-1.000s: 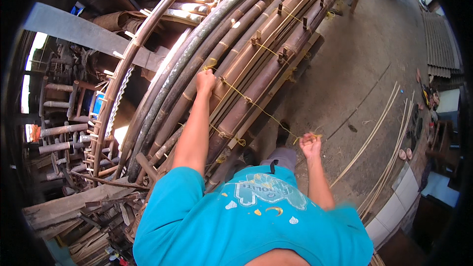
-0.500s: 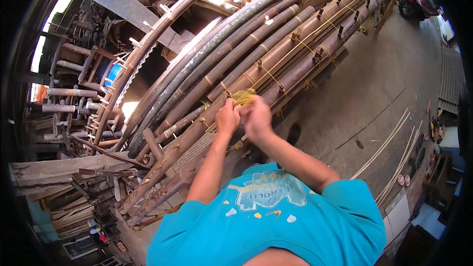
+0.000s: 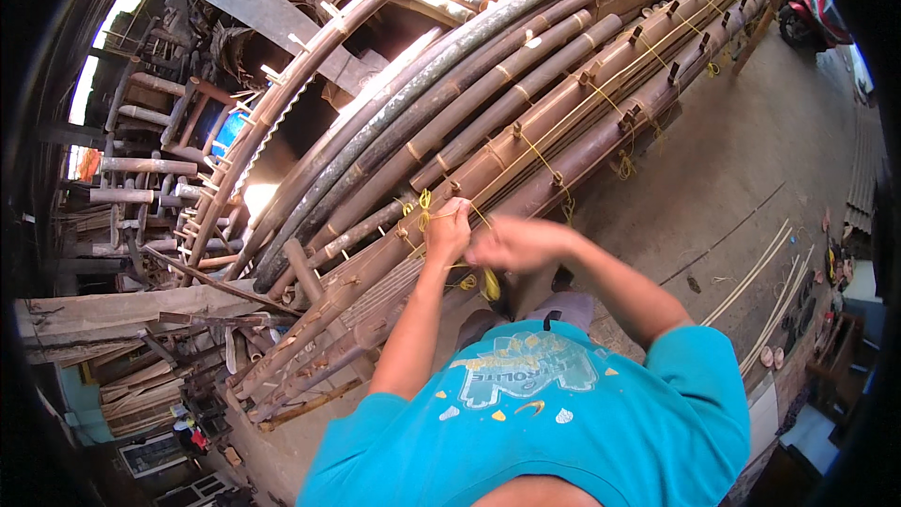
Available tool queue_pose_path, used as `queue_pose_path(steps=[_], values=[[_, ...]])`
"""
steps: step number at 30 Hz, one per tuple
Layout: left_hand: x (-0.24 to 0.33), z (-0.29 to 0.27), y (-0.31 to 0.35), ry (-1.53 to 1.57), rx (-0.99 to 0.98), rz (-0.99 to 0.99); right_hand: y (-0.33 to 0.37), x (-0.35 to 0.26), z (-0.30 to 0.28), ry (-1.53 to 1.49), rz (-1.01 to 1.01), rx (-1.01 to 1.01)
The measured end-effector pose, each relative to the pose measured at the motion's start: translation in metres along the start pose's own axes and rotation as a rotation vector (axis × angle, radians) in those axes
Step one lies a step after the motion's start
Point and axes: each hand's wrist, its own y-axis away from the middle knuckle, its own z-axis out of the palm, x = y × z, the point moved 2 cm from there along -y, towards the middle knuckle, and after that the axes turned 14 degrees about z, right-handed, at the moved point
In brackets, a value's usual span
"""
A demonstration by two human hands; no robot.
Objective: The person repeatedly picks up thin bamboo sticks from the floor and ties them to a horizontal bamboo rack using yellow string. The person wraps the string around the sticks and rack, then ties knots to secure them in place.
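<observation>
Two long brown bamboo poles (image 3: 587, 167) lie side by side, with dark pegs standing up from them and thin strips between them. Yellow cord is strung from peg to peg. My left hand (image 3: 448, 235) is closed in a pinch on the yellow cord, beside a peg (image 3: 456, 188) on the left pole. Just to its right, over the gap between the poles, my right hand (image 3: 516, 242) is closed and blurred by motion. Beneath it hangs a bundle of yellow cord (image 3: 490, 284). A small knot of cord (image 3: 424, 210) sits left of my left hand.
More bamboo poles (image 3: 507, 66) lie beyond, on the left. A curved pole with pale pegs (image 3: 272, 99) arches at far left. Split wood (image 3: 141, 399) is piled at lower left. Thin strips (image 3: 774, 296) lie on the floor at right. A red motorbike (image 3: 818, 19) stands far right.
The cord bundle has dropped from between my hands to below my right hand. My right hand has swung slightly right and down. The whole view has shifted a little.
</observation>
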Motion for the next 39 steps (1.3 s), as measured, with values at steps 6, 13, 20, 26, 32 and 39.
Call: queue_pose_path(steps=[6,13,20,26,32,39], values=[[0.037,-0.016,-0.045,0.302,0.150,0.184,0.001,0.063,0.070,0.151,0.041,0.425],[-0.076,-0.002,-0.129,-0.394,0.156,-0.058,-0.001,0.061,0.087,0.565,-0.021,0.483],[-0.043,-0.092,-0.049,-0.214,0.186,0.071,-0.018,0.042,0.151,-0.231,0.214,0.112],[-0.041,-0.074,0.088,-0.201,-0.084,0.066,-0.063,0.031,0.174,-1.813,0.160,0.746],[-0.065,-0.060,0.094,-0.284,0.188,0.298,-0.146,-0.090,0.131,0.188,0.143,0.552],[-0.062,-0.072,0.084,-0.016,0.061,0.125,-0.185,-0.008,0.074,-0.118,0.223,0.601]])
